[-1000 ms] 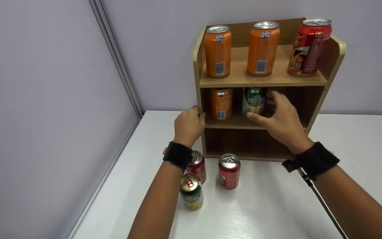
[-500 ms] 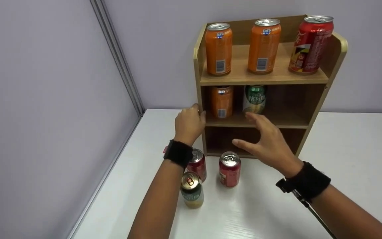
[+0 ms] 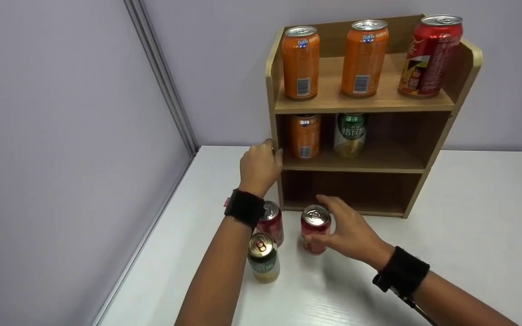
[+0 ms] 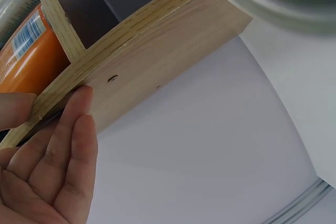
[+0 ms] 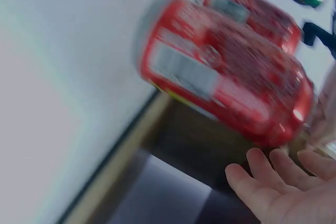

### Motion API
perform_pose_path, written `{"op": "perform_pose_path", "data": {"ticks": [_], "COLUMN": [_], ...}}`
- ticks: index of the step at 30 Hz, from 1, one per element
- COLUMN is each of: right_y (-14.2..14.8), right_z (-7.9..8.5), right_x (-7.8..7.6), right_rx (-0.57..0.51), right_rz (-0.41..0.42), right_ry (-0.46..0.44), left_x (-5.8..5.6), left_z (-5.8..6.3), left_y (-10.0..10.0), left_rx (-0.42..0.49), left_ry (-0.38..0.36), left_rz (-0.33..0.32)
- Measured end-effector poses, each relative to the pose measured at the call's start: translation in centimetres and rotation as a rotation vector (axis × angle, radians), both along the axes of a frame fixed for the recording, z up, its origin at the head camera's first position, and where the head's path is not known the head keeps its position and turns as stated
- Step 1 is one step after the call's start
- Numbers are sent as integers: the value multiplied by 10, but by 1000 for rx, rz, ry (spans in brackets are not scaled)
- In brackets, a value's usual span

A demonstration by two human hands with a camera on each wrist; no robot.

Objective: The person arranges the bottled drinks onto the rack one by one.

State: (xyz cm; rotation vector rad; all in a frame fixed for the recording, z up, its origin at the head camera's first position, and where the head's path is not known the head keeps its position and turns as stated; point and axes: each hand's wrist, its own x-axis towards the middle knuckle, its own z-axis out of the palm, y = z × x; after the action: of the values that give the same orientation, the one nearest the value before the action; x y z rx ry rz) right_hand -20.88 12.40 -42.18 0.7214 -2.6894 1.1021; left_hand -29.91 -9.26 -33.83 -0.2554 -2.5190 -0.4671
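My left hand (image 3: pixel 259 166) holds the left side panel of a small wooden shelf (image 3: pixel 364 109); in the left wrist view the thumb (image 4: pixel 16 109) lies on one side of the board, the fingers on the other. Low at the front, my right hand (image 3: pixel 353 233) spreads thumb and fingers about a red can (image 3: pixel 314 235) standing on the table. In the right wrist view, blurred, the straight fingers (image 5: pixel 278 174) show a gap to that can (image 5: pixel 226 72). Behind my left wrist stands another red can (image 3: pixel 272 225), partly hidden, with a green-and-gold can (image 3: pixel 264 262) in front of it.
The top board bears two orange Fanta cans (image 3: pixel 301 63) (image 3: pixel 364 59) and a red can (image 3: pixel 431 56). On the middle board stand an orange can (image 3: pixel 305 136) and a green can (image 3: pixel 350 136). A grey partition wall (image 3: pixel 70 158) bounds the left side.
My right hand has left the green can on the middle board and moved down and left to the red can on the table. The left hand has kept its hold on the shelf.
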Motion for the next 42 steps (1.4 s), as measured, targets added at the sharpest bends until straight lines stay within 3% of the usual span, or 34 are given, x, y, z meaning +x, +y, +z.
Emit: {"op": "perform_pose_path", "data": {"ticks": [8,20,27,34,42], "right_y": [-7,-11,-12,3,35], "right_z": [-21,-36,-37,-31,-4], "right_x": [4,-2,-4,1,-2], "right_rx": [-12,88,53,37,-26], "right_rz": [-56,-101,-114,-143,-165], "right_ry": [-22,169,118,122,239], "left_x": [0,-2,0,0,-1], "left_z": [1,5,0,-4,-1], "left_y": [0,3,1,1,0], "left_rx": [14,-3,5,-9,-22], "left_ry": [-19,-9,-13,-9,-7], "left_rz": [-12,-7,8,6,24]}}
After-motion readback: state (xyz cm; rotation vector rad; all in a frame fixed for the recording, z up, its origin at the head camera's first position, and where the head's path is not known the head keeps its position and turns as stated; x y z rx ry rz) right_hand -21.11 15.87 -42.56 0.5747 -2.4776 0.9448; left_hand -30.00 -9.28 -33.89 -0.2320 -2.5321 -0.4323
